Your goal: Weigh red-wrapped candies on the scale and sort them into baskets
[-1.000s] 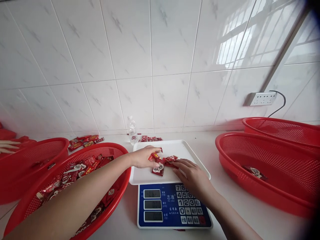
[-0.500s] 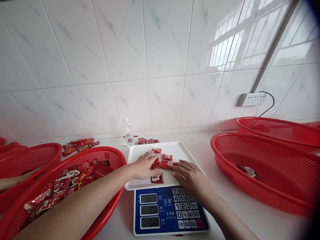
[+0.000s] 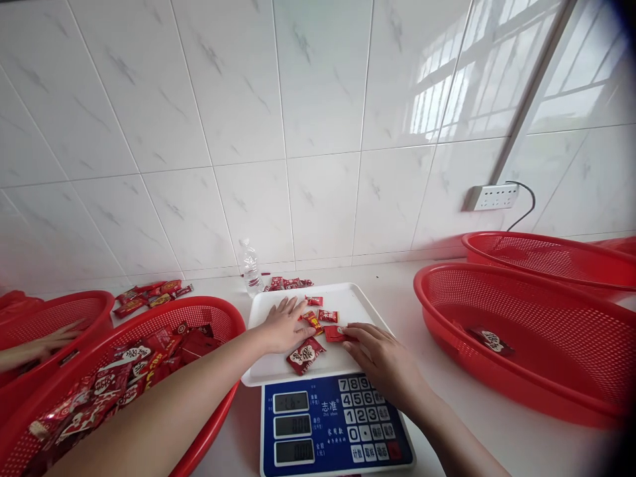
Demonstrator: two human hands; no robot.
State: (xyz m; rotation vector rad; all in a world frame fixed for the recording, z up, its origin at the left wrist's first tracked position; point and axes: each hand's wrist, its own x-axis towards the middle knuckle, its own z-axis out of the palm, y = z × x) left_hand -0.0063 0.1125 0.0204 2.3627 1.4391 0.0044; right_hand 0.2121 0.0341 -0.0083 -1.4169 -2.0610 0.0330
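My left hand (image 3: 283,326) rests on the left side of the white weighing tray (image 3: 259,306), palm down with fingers spread. Its thumb is close to a red-and-yellow candy packet (image 3: 313,322). Below it on the tray lies a larger red packet with white lettering (image 3: 305,356). My right hand (image 3: 380,351) reaches over the tray's right side, fingers stretched and thumb apart, its fingertips touching the end of a plain red packet (image 3: 334,333). Two small red packets, an upper one (image 3: 314,301) and a lower one (image 3: 328,316), lie farther back on the tray.
The scale's blue panel (image 3: 332,424) is in front. A red basket full of packets (image 3: 226,311) stands left; another person's hand (image 3: 44,346) is in a basket beyond. A red basket (image 3: 427,305) at right holds a packet. A clear bottle (image 3: 251,268) stands behind.
The packets on the tray have spread apart and turned. The large lettered packet has come out from under my left hand. The other person's hand has come further into view.
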